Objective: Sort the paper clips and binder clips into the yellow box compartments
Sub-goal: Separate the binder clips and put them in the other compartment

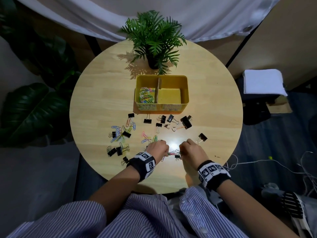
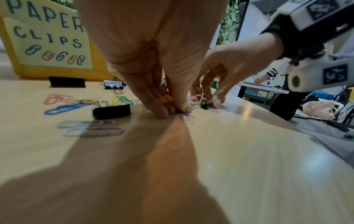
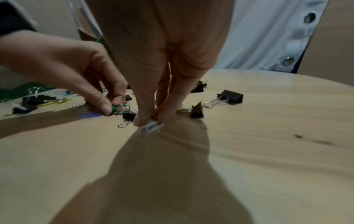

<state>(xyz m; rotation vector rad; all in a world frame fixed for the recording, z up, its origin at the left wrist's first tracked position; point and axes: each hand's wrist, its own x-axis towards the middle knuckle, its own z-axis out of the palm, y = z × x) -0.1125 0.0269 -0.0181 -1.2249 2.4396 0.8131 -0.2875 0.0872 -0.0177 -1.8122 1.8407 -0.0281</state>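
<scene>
The yellow box (image 1: 186,90) stands mid-table; its left compartment holds several coloured paper clips (image 1: 145,95), its right one looks empty. Black binder clips (image 1: 186,122) and loose paper clips (image 1: 118,133) lie scattered in front of it. My left hand (image 1: 158,148) pinches a bunch of coloured paper clips (image 3: 119,106) at the table's near side. My right hand (image 1: 190,149) pinches a pale paper clip (image 3: 151,126) against the tabletop. A small binder clip (image 1: 177,156) lies between the two hands.
A potted fern (image 1: 154,42) stands behind the box. The round wooden table (image 1: 214,109) ends close to my body. A binder clip (image 1: 202,137) lies just beyond my right hand. Large dark leaves (image 1: 34,107) and cables (image 1: 257,162) flank the table.
</scene>
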